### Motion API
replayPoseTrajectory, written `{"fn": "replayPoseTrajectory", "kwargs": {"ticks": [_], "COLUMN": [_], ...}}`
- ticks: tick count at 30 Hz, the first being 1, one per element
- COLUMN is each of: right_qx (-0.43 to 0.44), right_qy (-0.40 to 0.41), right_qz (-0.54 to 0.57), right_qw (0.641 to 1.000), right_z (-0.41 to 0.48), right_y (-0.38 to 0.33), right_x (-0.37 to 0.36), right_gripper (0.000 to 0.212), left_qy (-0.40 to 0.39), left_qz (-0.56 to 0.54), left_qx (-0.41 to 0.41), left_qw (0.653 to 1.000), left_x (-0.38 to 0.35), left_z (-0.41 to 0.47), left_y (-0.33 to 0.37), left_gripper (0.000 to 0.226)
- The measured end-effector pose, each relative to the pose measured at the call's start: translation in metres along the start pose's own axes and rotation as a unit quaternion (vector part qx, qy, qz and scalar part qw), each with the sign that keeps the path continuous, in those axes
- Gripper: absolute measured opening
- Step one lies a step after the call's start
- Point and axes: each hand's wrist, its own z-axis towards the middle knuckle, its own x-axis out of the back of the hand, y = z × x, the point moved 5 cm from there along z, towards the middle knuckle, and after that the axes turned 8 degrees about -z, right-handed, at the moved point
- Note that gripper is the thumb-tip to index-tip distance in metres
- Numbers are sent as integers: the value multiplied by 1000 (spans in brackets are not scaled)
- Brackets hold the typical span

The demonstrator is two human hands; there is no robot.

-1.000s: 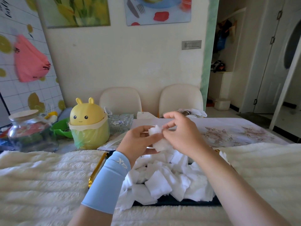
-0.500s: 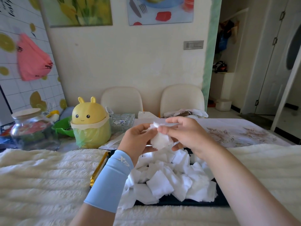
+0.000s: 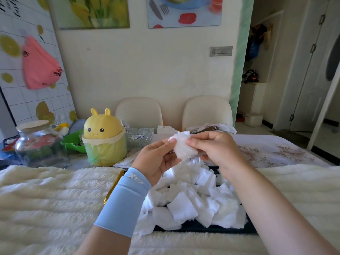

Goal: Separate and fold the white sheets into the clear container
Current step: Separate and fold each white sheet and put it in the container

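Both hands are up in front of the camera, working on one small crumpled white sheet [image 3: 184,148]. The left hand [image 3: 158,159] has its grip pinched on the sheet's left edge with thumb and forefinger. The right hand [image 3: 215,150] does the same on the right edge, its other fingers curled in underneath. So the sheet hangs between the two grips, in the air above everything else.

Right below is the pile of white sheets [image 3: 193,205], a messy heap of loosely folded squares on a dark flat tray [image 3: 202,229]. Some of them spill over the tray's near-left edge onto the fluffy cream blanket [image 3: 46,199] that covers the near part of the worktop. The left forearm wears a light blue stretchy sleeve [image 3: 123,201], and a shiny gold strip [image 3: 114,186] pokes out just left of it.

Further back on the worktop sits a yellow bunny-faced bin with a yellow-green bag liner [image 3: 103,138]. Just right of it is a clear cut-glass dish [image 3: 140,137], well apart from the hands, and I can't tell what's in it. Off to the left there's a round glass jar with a pale lid [image 3: 38,144] and a green plastic bowl [image 3: 72,142]. Two cream chairs [image 3: 138,111] stand against the wall behind.
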Motion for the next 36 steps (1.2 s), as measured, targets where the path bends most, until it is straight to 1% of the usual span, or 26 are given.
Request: {"fn": "replayPoseTrajectory", "kwargs": {"ticks": [4,6,8,10,12,14,16,18,20,23,29,31,34,36], "right_qx": [-82,-80,-26,22,29,11,-15,-25,-10,15,48,69,120,144], "right_qy": [-73,-77,-46,-15,13,27,28,19,2,10,70,111,179,177], "right_qz": [85,84,42,45,71,93,105,87,36,13,41,33,-30,-67], "right_qw": [990,990,998,999,997,995,994,996,999,1000,996,991,976,971], "right_z": [0,0,0,-2,-2,-1,1,2,1,0,1,2,3,3], "right_y": [7,8,4,0,0,1,4,4,2,2,0,0,-1,-5], "right_x": [-9,-10,-8,-7,-5,-2,1,4,4,1,7,10,17,17], "right_gripper": [18,25,23,16,13,11,9,8,12,10,3,6,7,8], "left_qy": [-2,-1,-2,-1,5,13,19,24,23,14,26,39,60,64], "left_qz": [-33,-20,2,11,15,16,16,16,14,17,-2,-4,6,12], "left_qx": [21,14,5,3,3,4,4,3,4,9,10,8,4,4], "left_qw": [999,1000,1000,1000,1000,1000,1000,1000,1000,1000,1000,999,998,998], "left_x": [-1,1,2,2,2,3,4,4,4,2,3,5,7,8], "left_z": [-1,-1,-1,-1,-1,-1,-1,-1,-1,-2,0,1,2,2], "left_y": [-2,-1,0,0,0,0,0,0,0,-1,-2,-3,-3,-2], "left_gripper": [20,19,19,18,19,18,17,16,16,18,21,20,18,18]}}
